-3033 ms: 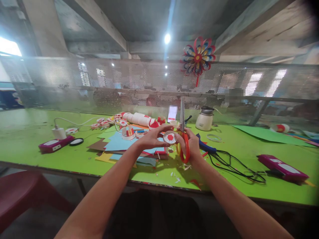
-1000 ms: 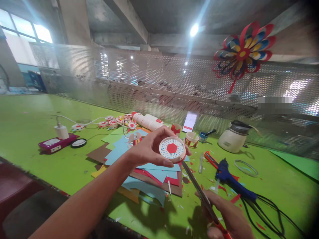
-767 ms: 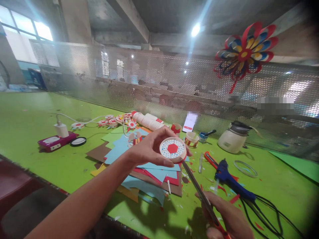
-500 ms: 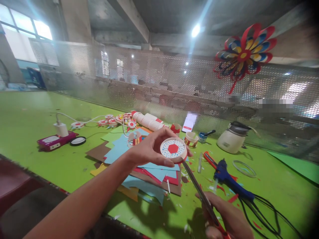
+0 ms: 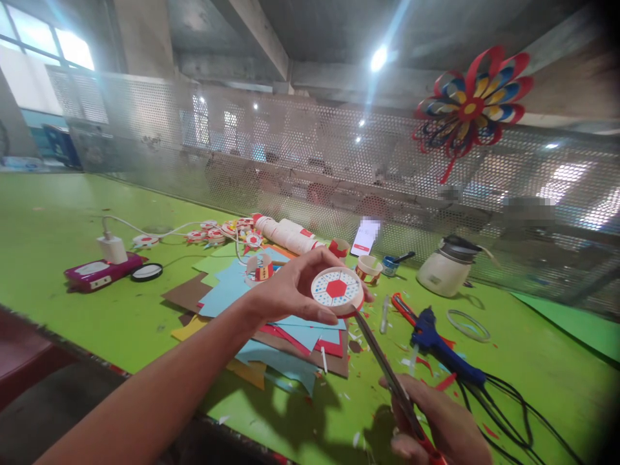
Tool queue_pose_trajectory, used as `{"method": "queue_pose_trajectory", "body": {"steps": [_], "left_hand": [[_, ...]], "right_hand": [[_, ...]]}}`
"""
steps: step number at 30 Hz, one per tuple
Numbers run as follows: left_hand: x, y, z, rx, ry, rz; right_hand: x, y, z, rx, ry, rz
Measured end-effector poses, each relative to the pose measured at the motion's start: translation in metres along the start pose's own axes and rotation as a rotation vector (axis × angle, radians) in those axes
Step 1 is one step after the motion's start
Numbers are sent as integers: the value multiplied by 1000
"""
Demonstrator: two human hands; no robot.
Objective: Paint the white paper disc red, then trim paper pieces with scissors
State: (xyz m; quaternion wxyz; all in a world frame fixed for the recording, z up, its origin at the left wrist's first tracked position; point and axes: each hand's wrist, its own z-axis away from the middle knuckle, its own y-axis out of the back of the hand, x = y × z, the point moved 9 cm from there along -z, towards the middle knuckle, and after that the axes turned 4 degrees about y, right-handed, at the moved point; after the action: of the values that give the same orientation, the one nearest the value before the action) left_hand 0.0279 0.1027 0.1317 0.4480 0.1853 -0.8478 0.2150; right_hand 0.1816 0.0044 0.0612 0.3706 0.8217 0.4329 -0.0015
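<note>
My left hand [image 5: 295, 287] grips a round paper disc [image 5: 336, 290] by its rim, face tilted up towards me. The disc is white with blue dots, dark dividing lines and a red hexagon in the middle; a bit of red shows under its lower edge. In my right hand [image 5: 431, 413], at the lower right, is a pair of scissors [image 5: 387, 371] with red handles. The tips of the blades meet the disc's lower rim; whether they are cutting cannot be made out. Beneath the left hand lie stacked sheets of coloured paper [image 5: 220, 294].
To the right lie a blue glue gun [image 5: 445, 349] with black cable, an orange cutter [image 5: 404, 309] and a tape ring [image 5: 468, 325]. Behind stand a jug [image 5: 445, 268], a phone [image 5: 365, 237] and paper rolls [image 5: 285, 234]. A purple power strip [image 5: 104, 274] sits left, finished-looking discs [image 5: 213, 232] further back.
The view has shifted slightly, so the table things appear a little further left. Both hands, the disc and the scissors keep nearly the same position.
</note>
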Motion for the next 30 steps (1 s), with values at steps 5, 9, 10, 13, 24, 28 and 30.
{"method": "queue_pose_trajectory", "body": {"steps": [5, 9, 10, 13, 24, 28, 30], "left_hand": [[-4, 2, 1, 6, 47, 23], [-5, 8, 3, 10, 69, -19], [-5, 10, 3, 6, 74, -38], [-7, 14, 5, -2, 118, -74], [-6, 17, 7, -7, 138, -93], [-7, 18, 6, 18, 138, -111], [-6, 19, 5, 41, 136, -123]], "right_hand": [[2, 1, 1, -16, 20, 2], [5, 7, 2, -3, 66, 34], [5, 6, 3, -15, 89, 41], [8, 5, 5, -20, 78, 61], [12, -3, 3, -37, -41, 50], [11, 0, 8, -4, -16, 52], [10, 2, 8, 14, -7, 52]]}}
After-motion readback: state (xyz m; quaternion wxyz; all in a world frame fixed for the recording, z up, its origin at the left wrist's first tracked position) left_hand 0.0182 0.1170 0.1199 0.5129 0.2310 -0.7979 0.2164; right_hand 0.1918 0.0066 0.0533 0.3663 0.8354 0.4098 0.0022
